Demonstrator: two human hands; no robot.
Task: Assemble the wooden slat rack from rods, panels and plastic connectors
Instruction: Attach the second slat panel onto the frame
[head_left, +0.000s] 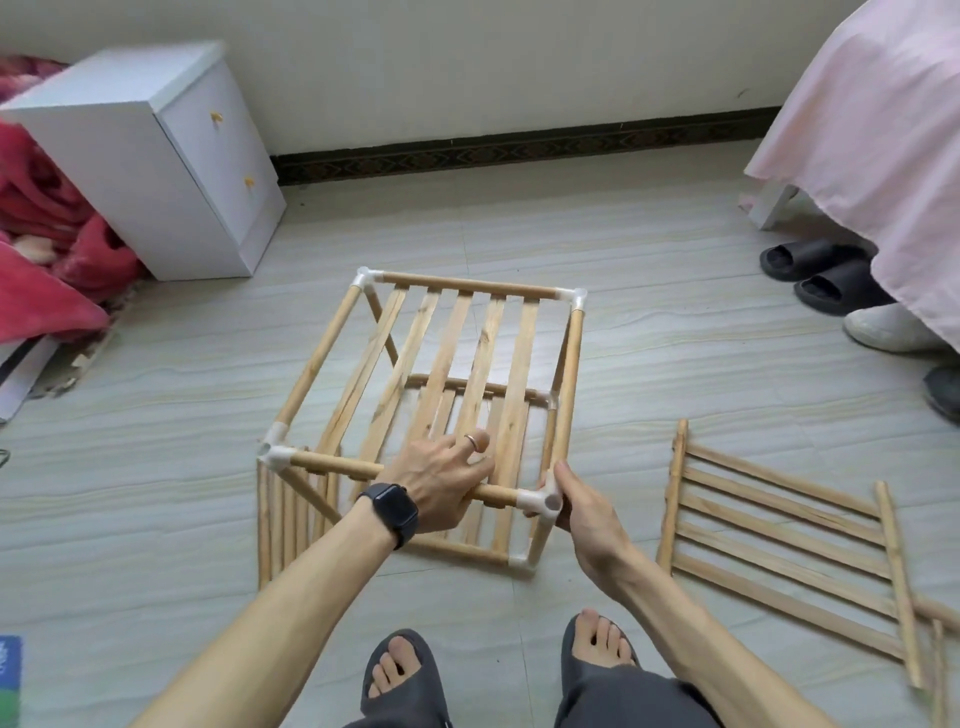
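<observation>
Cabinet (156, 156) stood far left, against the wall. Rack (457, 338) stood on the floor (156, 467) at centre, a cube frame with slats on top and more slats below. Left hand (441, 483) lay on the near top rod (332, 464), fingers nearly straight and spread over the slats, pressing down; thumb hidden. Right hand (576, 506) had fingers curled round the near right connector (537, 500), thumb on top. Spare panel (779, 532) lay flat on the floor to the right, well apart from the rack. Judged step: seating the rod end into that corner connector. Next move likely calls for a firm squeeze while the left hand steadies the frame, then fitting the spare panel.
</observation>
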